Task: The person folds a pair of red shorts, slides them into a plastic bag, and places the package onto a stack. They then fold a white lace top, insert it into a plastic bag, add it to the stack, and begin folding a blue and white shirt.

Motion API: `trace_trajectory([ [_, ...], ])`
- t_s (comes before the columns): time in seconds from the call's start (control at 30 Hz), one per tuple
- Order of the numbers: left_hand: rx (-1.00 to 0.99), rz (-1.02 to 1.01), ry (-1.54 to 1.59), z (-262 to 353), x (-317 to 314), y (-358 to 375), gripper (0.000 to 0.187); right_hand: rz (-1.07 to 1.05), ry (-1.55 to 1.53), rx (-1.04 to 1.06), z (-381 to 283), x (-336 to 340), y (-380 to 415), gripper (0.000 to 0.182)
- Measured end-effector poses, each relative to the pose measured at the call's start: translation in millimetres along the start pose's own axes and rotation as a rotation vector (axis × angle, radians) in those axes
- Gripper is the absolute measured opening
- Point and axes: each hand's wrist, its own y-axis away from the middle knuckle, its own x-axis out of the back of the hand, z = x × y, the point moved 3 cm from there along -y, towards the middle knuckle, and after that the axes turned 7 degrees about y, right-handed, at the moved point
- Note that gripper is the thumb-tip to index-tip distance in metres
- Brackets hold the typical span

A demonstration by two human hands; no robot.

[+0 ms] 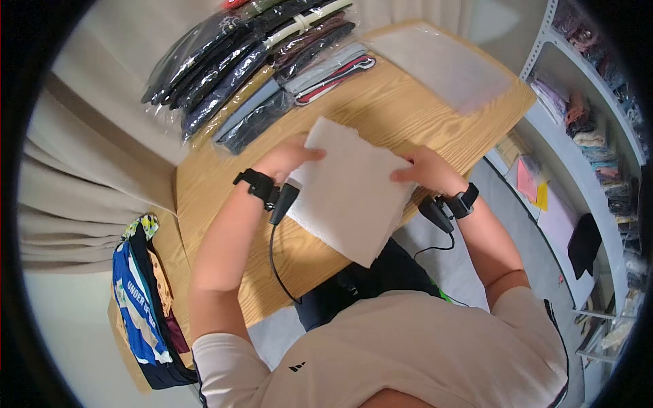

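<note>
A flat, roughly rectangular pale beige folded cloth is held up in front of me, tilted above the table's near edge. My left hand grips its left side, thumb on top and fingers hidden behind. On the opposite side my right hand is closed on it in the same way, thumb across the upper face. What kind of garment or fabric it is, I cannot make out. Each wrist wears a black strap with a small cabled device.
The wooden table bears a stack of folded clothes in clear bags at the back left. A clear plastic bag lies at the back right. More clothes are at the left. Shelves with bagged garments stand right.
</note>
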Motion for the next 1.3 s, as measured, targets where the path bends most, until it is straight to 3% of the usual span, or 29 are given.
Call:
trace_trajectory([
  [0.03, -0.002, 0.009, 0.008, 10, -1, 13, 0.033, -0.008, 0.007, 0.006, -5, 0, -2, 0.037],
  [0.1, -0.226, 0.209, 0.239, 35, 5, 43, 0.030, 0.348, -0.099, 0.148, -16, 10, -6, 0.023],
  [0.13, -0.351, 0.256, 0.202, 47, 6, 61, 0.029, 0.338, -0.097, 0.151, -27, 11, -6, 0.023],
  [0.2, -0.502, 0.327, 0.076, 51, 18, 90, 0.027, 0.765, 0.143, 0.560, -62, 24, 12, 0.018],
  [0.23, -0.499, 0.336, 0.085, 44, 20, 100, 0.027, 0.752, 0.144, 0.564, -67, 24, 17, 0.018],
  [0.3, -0.639, 0.472, -0.399, 30, 16, 125, 0.025, 0.876, 0.592, 0.773, -82, 14, 33, 0.011],
  [0.33, -0.653, 0.481, -0.302, 11, 11, 132, 0.024, 0.860, 0.590, 0.779, -78, 6, 37, 0.011],
  [0.4, -0.639, 0.333, -0.605, -21, -6, 154, 0.028, 0.530, 0.635, 0.772, -59, -21, 45, 0.013],
  [0.43, -0.575, 0.250, -0.758, -37, -14, 165, 0.029, 0.511, 0.636, 0.775, -50, -28, 56, 0.013],
  [0.5, -0.500, 0.281, -0.730, -52, -17, 188, 0.031, 0.070, 0.381, 0.896, -33, -39, 72, 0.016],
  [0.63, -0.451, 0.360, -0.579, -42, -19, 196, 0.037, 0.221, 0.347, 0.754, -27, -24, 62, 0.018],
  [0.67, -0.474, 0.308, -0.648, -39, -21, 188, 0.052, 0.313, 0.313, 0.725, -40, -28, 54, 0.019],
  [0.7, -0.478, 0.317, -0.645, -39, -26, 180, 0.052, 0.406, 0.278, 0.699, -52, -34, 48, 0.020],
  [0.73, -0.509, 0.289, -0.680, -39, -35, 170, 0.056, 0.336, 0.257, 0.701, -61, -45, 40, 0.032],
  [0.77, -0.539, 0.260, -0.716, -38, -43, 161, 0.062, 0.334, 0.259, 0.708, -67, -55, 37, 0.032],
  [0.8, -0.540, 0.268, -0.715, -37, -50, 156, 0.062, 0.313, 0.533, 0.704, -70, -71, 35, 0.039],
  [0.83, -0.416, 0.190, -0.926, -40, -60, 150, 0.068, 0.288, 0.805, 0.690, -67, -84, 34, 0.045],
  [0.87, -0.283, 0.107, -1.129, -46, -65, 146, 0.076, 0.286, 0.806, 0.697, -58, -92, 33, 0.045],
  [0.93, -0.227, 0.037, -1.096, -59, -69, 143, 0.078, 0.076, 0.802, 0.568, -33, -108, 27, 0.053],
  [0.97, -0.175, -0.038, -1.060, -67, -71, 141, 0.081, 0.072, 0.802, 0.568, -31, -110, 27, 0.053],
  [1.17, -0.179, -0.067, -1.104, -65, -69, 129, 0.080, 0.020, 0.735, 0.525, -24, -99, 20, 0.052],
  [1.23, -0.126, -0.022, -1.111, -63, -67, 123, 0.081, -0.064, 0.512, 0.650, -16, -87, 5, 0.050],
  [1.3, -0.166, 0.028, -1.108, -67, -65, 117, 0.082, -0.061, 0.394, 0.630, -19, -61, 2, 0.045],
])
